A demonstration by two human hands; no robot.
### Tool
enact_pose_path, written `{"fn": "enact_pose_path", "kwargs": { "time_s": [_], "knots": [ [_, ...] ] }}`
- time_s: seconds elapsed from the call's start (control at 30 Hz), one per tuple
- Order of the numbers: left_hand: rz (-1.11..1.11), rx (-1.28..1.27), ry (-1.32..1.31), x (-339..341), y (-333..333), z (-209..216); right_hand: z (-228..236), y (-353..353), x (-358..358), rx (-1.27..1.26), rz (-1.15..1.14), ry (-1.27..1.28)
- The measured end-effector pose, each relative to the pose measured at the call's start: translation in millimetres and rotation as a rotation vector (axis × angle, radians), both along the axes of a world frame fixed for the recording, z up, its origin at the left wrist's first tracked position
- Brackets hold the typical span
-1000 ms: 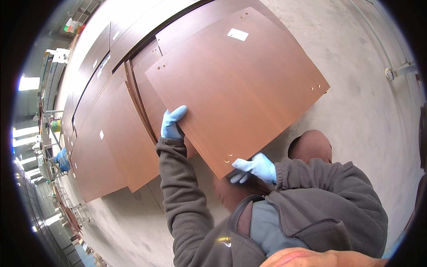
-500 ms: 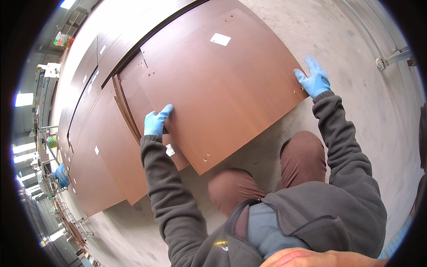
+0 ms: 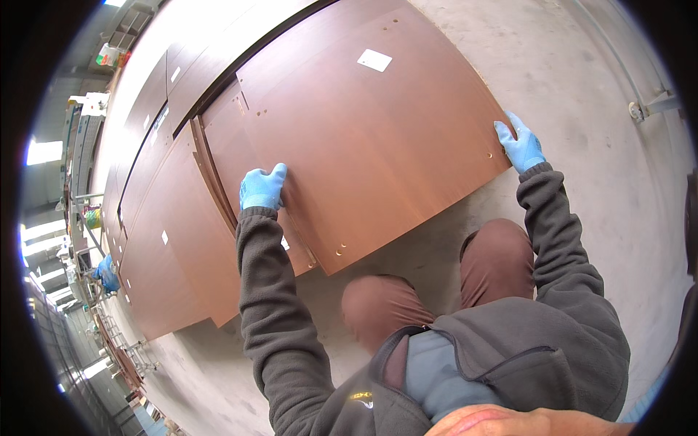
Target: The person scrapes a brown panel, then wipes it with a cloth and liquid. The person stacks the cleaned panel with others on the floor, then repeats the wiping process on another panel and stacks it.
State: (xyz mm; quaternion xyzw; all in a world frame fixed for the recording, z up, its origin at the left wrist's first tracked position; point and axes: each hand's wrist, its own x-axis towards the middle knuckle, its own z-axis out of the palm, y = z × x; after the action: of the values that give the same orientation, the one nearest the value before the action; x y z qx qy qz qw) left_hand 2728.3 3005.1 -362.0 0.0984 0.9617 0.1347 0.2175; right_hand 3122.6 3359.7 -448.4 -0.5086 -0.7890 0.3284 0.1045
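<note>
A large brown board lies in front of me on a stack of similar boards. A white label and small round holes near its corners mark its top face. My left hand, in a light blue glove, grips the board's left edge, thumb up by the rim and fingers mostly hidden. At the right edge, close to the near corner, my right hand in a matching glove holds the board, its thumb and fingers around the edge. Under the left side, part of a lower board shows.
More brown boards with white labels lie to the left, edges overlapping unevenly. Bare concrete floor runs along the right. A metal frame stands at the far right. Racks and a blue bag line the far left.
My right hand has closed from spread fingers onto the board's right edge. My left hand has shifted slightly up along the left edge. The board's near edge sits slightly farther from me.
</note>
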Motion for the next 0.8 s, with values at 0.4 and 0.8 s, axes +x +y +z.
{"fn": "enact_pose_path", "kwargs": {
  "time_s": [0.4,0.8],
  "knots": [
    [-0.148,-0.149,0.206,22.6,9.7,7.9,-2.9,-6.5,8.6,-0.148,-0.071,0.253],
    [-0.535,0.299,0.555,155.3,-111.0,9.3,-18.0,2.7,14.2,-0.16,-0.034,0.331]
  ]
}}
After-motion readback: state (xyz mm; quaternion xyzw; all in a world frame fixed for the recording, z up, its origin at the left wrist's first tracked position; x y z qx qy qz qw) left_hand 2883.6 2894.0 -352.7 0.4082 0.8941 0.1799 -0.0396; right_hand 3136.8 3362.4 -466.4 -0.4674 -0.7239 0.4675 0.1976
